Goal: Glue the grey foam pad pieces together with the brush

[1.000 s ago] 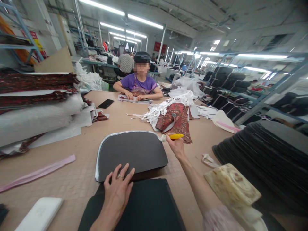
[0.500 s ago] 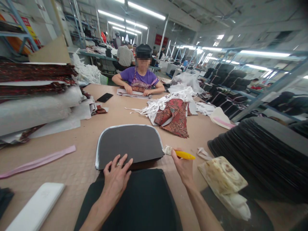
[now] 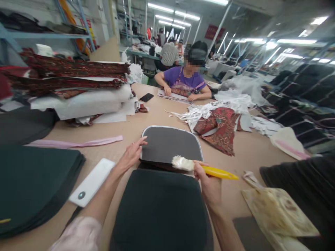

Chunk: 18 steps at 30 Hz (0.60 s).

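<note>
My right hand (image 3: 211,184) grips a paintbrush (image 3: 220,172) with a yellow handle. Its pale, clotted bristles hang at the near edge of a dark grey panel (image 3: 170,144), which has a rounded far side and a whitish rim. At the panel's left edge, my left hand (image 3: 132,155) touches it with the fingers stretched out; the thumb is hidden. Closer to me, between my forearms, lies a stack of dark green-black panels (image 3: 162,209). To the right of my right hand sits a stained, yellowish container (image 3: 280,209).
Left of my arm are a white oblong device (image 3: 92,183), a pink strip (image 3: 78,142) and another dark stack (image 3: 36,184). Patterned fabric piles (image 3: 78,75) stand far left; red patterned cloth (image 3: 218,129) lies ahead. Across the table (image 3: 125,130), a co-worker (image 3: 184,78) handles fabric.
My left hand has gone from the panel's near edge to its left edge. The brush has shifted from the right corner to over the near edge. The view has turned left.
</note>
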Available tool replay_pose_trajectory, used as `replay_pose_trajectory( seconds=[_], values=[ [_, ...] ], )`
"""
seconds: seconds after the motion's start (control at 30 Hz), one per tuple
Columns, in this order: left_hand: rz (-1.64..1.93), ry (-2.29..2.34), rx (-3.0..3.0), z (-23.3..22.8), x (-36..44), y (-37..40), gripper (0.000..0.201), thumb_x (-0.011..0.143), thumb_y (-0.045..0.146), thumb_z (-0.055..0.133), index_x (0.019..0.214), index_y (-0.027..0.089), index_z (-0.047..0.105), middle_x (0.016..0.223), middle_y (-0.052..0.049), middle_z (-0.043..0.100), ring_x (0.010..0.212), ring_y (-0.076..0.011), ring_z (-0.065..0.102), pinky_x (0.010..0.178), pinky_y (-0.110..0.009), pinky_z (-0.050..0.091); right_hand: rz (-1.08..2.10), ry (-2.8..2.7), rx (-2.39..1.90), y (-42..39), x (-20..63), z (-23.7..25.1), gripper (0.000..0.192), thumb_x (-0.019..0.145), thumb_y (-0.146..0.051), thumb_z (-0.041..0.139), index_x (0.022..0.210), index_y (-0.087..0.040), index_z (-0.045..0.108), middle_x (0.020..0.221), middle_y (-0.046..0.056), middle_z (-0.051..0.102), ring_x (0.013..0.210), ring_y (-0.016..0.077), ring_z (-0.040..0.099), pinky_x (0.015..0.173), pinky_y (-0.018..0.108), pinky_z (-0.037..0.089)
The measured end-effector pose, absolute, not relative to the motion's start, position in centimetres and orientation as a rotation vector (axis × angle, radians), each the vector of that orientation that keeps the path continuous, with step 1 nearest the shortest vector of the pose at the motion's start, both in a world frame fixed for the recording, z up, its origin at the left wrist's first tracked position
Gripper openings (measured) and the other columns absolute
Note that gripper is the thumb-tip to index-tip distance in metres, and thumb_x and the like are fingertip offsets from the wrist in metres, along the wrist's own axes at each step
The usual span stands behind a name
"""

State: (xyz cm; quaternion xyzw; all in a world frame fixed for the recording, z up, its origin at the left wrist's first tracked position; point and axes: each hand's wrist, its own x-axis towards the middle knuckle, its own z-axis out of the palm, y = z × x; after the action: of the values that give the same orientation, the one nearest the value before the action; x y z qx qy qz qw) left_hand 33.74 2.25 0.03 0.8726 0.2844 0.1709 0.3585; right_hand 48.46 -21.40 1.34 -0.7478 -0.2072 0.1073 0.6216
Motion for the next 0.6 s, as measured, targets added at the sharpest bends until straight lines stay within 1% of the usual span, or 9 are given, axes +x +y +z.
replay_pose_trajectory(
  seconds=[0.1,0.23,0.4,0.6],
  values=[
    [0.413,0.664,2.216,-1.3,32.2,4.0,0.053,0.079,0.016,0.031,0.131,0.011,0.038,0.108,-0.009,0.064,0.104,-0.0183,0.057,0.096,-0.034,0.039,0.500,-0.590,-1.594,-17.0,45.6,1.2,0.030,0.072,-0.045,0.062,0.081,-0.016,0.065,0.054,-0.004,0.053,0.047,0.0098,0.046,0.047,0.022,0.039],
    [0.410,0.630,2.245,-2.7,32.1,4.1,0.052,0.081,0.017,0.030,0.132,0.013,0.038,0.108,-0.008,0.065,0.104,-0.0177,0.057,0.096,-0.034,0.039,0.657,-0.679,-1.497,-12.6,43.1,0.4,0.027,0.071,-0.043,0.062,0.078,-0.016,0.064,0.059,-0.002,0.057,0.051,0.0105,0.049,0.051,0.023,0.041],
    [0.396,0.615,2.272,-3.0,32.2,4.1,0.056,0.079,0.013,0.031,0.134,0.013,0.036,0.108,-0.009,0.065,0.104,-0.0172,0.057,0.097,-0.035,0.039,0.618,-0.786,-1.526,-12.5,44.3,-0.9,0.026,0.072,-0.042,0.061,0.076,-0.016,0.065,0.069,0.002,0.063,0.061,0.0140,0.057,0.061,0.025,0.046],
    [0.352,0.637,2.335,-2.4,32.3,3.9,0.058,0.077,0.012,0.031,0.135,0.013,0.034,0.110,-0.009,0.064,0.103,-0.0173,0.057,0.095,-0.035,0.040,0.454,-0.709,-1.737,-17.8,48.9,-1.0,0.034,0.070,-0.048,0.061,0.076,-0.015,0.066,0.069,0.004,0.065,0.063,0.0166,0.060,0.060,0.027,0.047]
  ],
)
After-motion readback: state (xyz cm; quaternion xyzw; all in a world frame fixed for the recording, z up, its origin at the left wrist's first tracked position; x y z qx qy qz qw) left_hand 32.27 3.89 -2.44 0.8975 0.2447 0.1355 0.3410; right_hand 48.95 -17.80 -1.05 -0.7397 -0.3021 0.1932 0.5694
